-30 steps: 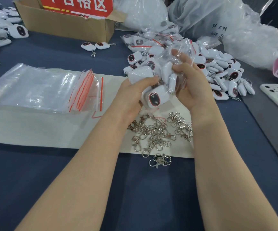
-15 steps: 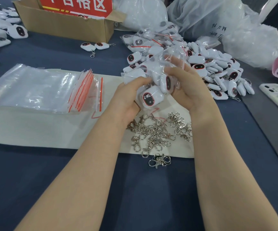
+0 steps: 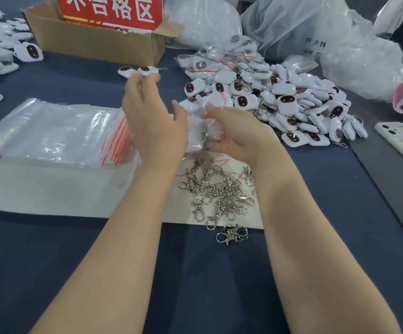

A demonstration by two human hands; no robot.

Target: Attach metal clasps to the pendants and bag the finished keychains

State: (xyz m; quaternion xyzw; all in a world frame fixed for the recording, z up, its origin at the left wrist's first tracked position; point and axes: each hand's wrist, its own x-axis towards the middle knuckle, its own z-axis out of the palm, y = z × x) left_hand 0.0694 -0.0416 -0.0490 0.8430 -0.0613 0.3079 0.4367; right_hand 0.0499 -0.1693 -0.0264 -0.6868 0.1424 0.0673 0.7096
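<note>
So the big change over the dark blue tabletop (image 3: 51,273) and the white mat (image 3: 51,196): half a second back both hands are clamped round a stuffed clear bag, and now that grip is gone. The heap of finished keychains (image 3: 292,104) sits where it was on the right. The stack of empty zip bags (image 3: 51,133) on the left part of the mat looks untouched. The filled bag (image 3: 199,132) is just a blurry patch of plastic between the two palms, right at the near edge of the heap. Can't tell if it's landed or is dropping. The left hand (image 3: 154,131) is up with its fingers (image 3: 135,92) spread apart and holding nothing. The right hand (image 3: 236,137) is palm-open too, fingers loose beside the blur. Reads like one bag is done and getting chucked toward the heap, so next is probably another round. The loose clasps (image 3: 219,194) lie right under the wrists on the mat, plenty left.
</note>
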